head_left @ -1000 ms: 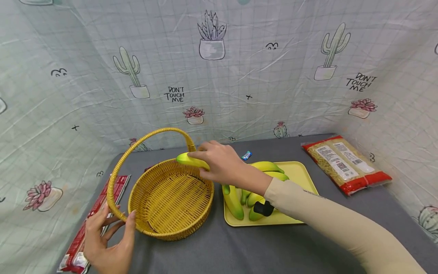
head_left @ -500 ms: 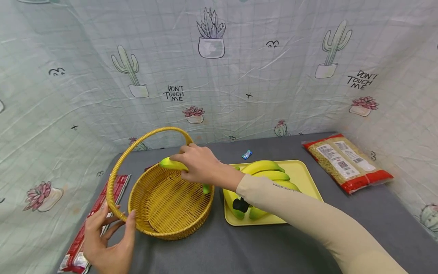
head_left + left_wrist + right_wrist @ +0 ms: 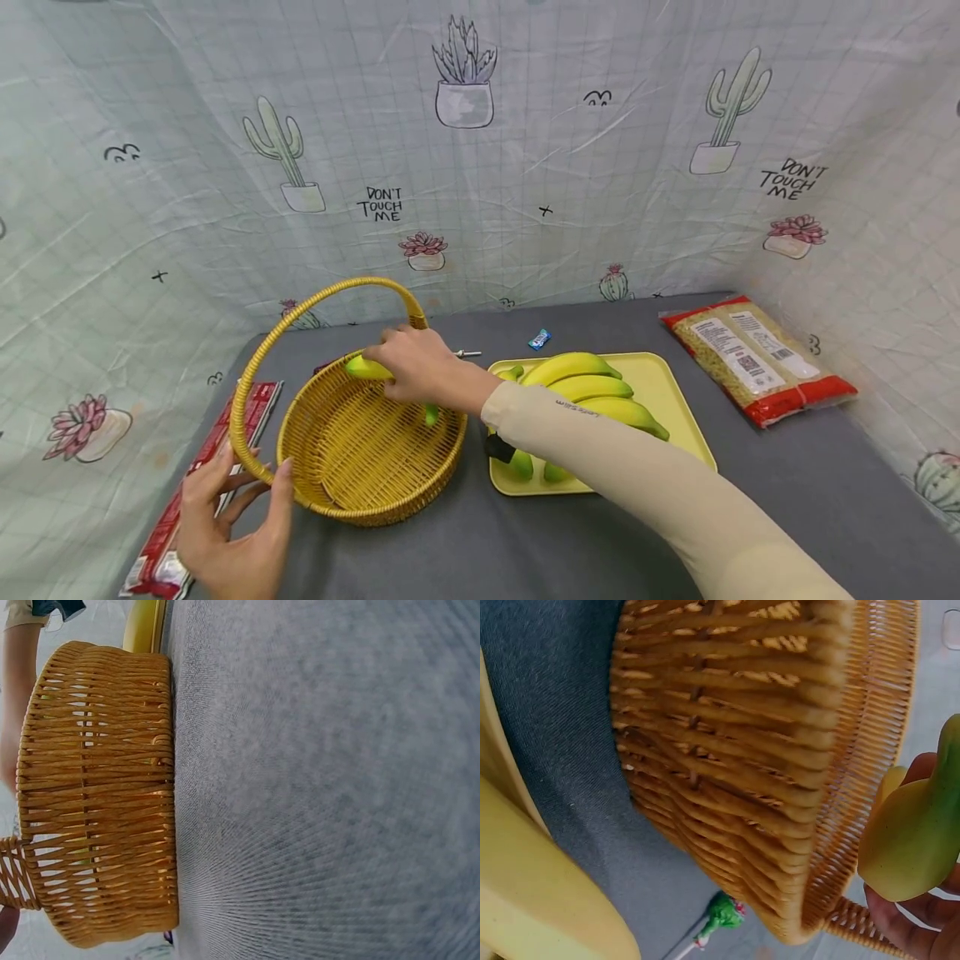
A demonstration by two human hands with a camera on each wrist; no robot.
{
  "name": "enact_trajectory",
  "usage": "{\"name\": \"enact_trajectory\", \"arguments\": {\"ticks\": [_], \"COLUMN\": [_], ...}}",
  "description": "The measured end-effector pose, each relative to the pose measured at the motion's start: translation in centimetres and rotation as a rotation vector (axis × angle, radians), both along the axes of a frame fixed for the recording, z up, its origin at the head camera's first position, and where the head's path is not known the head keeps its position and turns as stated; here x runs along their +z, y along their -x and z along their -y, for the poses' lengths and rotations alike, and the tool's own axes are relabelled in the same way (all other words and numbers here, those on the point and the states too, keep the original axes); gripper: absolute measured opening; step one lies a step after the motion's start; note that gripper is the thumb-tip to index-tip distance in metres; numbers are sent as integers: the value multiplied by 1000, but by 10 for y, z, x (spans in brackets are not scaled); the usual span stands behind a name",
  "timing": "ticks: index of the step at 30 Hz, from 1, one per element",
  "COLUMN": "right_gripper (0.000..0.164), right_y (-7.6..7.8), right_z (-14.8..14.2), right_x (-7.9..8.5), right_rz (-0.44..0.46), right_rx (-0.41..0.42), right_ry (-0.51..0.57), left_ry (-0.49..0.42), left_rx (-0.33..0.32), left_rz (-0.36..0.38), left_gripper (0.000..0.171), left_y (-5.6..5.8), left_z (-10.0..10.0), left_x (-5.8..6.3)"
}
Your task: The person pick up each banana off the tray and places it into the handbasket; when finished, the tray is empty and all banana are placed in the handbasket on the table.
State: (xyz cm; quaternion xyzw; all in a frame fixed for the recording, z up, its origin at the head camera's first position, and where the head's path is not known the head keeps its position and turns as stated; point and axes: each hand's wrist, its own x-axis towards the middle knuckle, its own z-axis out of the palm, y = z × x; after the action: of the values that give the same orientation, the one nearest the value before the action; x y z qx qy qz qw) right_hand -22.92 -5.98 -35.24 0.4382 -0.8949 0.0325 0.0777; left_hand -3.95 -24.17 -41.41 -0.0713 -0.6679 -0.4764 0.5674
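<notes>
A yellow wicker basket (image 3: 375,510) with a tall arched handle (image 3: 258,358) stands on the grey table, left of centre. My left hand (image 3: 240,533) pinches the foot of that handle between thumb and fingers at the near left rim. Above the far part of the basket, my right hand (image 3: 420,367) grips a banana (image 3: 366,368) from over the top; its green ends stick out on either side of the hand. Close up in the right wrist view, the banana (image 3: 907,840) sits against the fingers beyond the wicker rim. The left wrist view mostly shows the basket's side wall (image 3: 97,787).
A pale yellow tray (image 3: 678,400) with several bananas (image 3: 573,367) lies right of the basket. Behind are a small blue candy (image 3: 540,339) and a green-wrapped lollipop (image 3: 724,911). A red-edged pasta bag (image 3: 757,358) lies far right, red packets (image 3: 168,533) at left.
My right hand has carried the banana leftward from the basket's right rim to above its far inside, tilting it down. The left hand keeps its hold on the handle.
</notes>
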Motion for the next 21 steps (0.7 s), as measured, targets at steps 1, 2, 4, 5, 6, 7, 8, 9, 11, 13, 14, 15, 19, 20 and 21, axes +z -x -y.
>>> {"name": "enact_trajectory", "arguments": {"ticks": [1,2,4,5,6,7,8,9,11,13,14,15,19,20,21], "right_gripper": [53,54,54,54,54,54,55,55,56,57,57,57,57,56,56], "right_y": [1,2,4,4,5,5,6,7,8,9,9,9,10,9,9], "right_z": [1,3,5,7,8,10,11,13,16,18,18,19,20,20,20], "right_x": [-2,-4,-6,-7,-9,-9,-10,-11,-13,-15,-17,-18,-23,-25,-26], "right_rz": [3,6,11,13,19,18,21,25,33,40,42,46,37,37,38], "right_rx": [-2,-5,-9,-13,-16,-19,-22,-27,-36,-46,-51,-56,-63,-65,-67], "right_ry": [-16,-28,-46,-55,-62,-69,-76,-84,-94,-105,-111,-115,-131,-133,-138], "left_ry": [-1,-2,-1,-1,-1,-4,-6,-6,-13,-17,-16,-16,-10,-10,-10], "left_rx": [2,2,0,-2,-2,-5,-8,-8,-6,-3,0,0,-4,-7,-9], "left_rz": [2,5,14,17,19,17,13,13,8,9,14,17,21,19,19], "left_gripper": [53,53,53,53,53,53,54,54,54,54,54,54,54,54,54], "left_y": [0,-1,-1,-2,-2,-2,-2,-2,-3,-3,-3,-3,-2,-2,-1], "left_z": [0,-1,-1,-2,-2,-2,-2,-2,-2,-1,-1,-1,0,1,1], "left_x": [0,0,1,2,2,2,2,3,3,2,2,2,1,1,0]}}
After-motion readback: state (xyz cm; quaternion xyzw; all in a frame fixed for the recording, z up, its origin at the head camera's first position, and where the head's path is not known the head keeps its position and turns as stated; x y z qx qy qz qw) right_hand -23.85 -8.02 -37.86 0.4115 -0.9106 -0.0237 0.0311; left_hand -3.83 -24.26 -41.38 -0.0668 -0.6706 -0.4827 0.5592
